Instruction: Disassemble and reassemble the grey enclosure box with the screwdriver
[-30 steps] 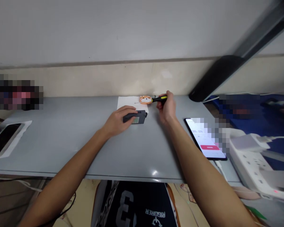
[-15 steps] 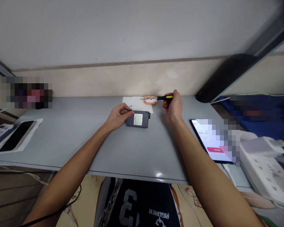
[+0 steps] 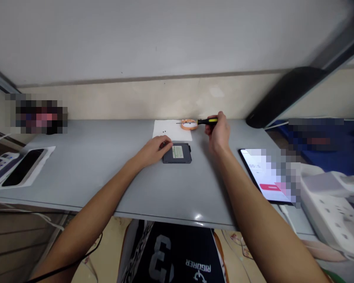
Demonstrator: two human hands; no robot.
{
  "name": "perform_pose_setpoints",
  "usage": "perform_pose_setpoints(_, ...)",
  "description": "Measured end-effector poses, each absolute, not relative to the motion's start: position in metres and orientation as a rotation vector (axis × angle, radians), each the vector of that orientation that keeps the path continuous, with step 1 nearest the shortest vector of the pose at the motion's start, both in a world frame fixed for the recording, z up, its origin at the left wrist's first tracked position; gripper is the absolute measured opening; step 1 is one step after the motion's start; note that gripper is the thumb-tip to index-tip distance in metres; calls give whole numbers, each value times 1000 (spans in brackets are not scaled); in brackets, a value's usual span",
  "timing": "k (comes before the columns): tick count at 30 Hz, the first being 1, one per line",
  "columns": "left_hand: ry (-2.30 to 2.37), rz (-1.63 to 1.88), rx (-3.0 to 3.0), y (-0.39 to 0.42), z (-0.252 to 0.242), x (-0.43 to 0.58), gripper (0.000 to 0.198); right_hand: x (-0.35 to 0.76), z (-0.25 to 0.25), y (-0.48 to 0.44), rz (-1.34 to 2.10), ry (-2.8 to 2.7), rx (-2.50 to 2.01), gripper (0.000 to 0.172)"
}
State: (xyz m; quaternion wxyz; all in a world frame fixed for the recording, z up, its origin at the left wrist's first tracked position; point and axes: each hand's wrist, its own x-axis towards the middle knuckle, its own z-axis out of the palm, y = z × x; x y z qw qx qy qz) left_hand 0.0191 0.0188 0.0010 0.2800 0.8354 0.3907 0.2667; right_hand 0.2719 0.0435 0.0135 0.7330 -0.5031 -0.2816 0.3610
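Toward the table's (image 3: 106,173) far edge, I see the dark box (image 3: 177,153), on edge a second ago, now flat, label up, my left hand (image 3: 153,151) resting fingers on it; my right hand (image 3: 220,131) grips the screwdriver (image 3: 205,121), ready for its screws.

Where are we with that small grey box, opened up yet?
Two small dark specks, possibly screws, lie on the white paper. The left hand steadies the grey box, flat with its label up; the right hand holds the screwdriver off it. The box looks closed.
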Motion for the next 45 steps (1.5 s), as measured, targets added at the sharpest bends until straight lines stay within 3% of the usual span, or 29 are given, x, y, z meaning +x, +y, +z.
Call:
perform_pose_setpoints(2, 960, 657, 2253, 17, 4, 12, 44, 272, 13, 43, 779, -659, -1114, 48)
perform_pose_setpoints(5, 878, 512, 2347, 10, 11, 5, 92, 268, 12, 43, 779, -789, -1151, 52)
perform_pose_setpoints(6, 870, 469, 2377, 7, 13, 5, 99, 265, 11, 42, 781, -847, -1163, 52)
perform_pose_setpoints(24, 1071, 545, 2257, 1, 32, 15, 47, 246, 10, 30, 806, -1200, -1196, 49)
perform_pose_setpoints(34, 1276, 781, 2058, 3, 10, 30, 65, 259, 25, 34, 853, -944, -1092, 55)
perform_pose_setpoints(45, 1365, 940, 1775, 12, 0, 42, 66, 270, 45, 27, 897, -784, -922, 43)
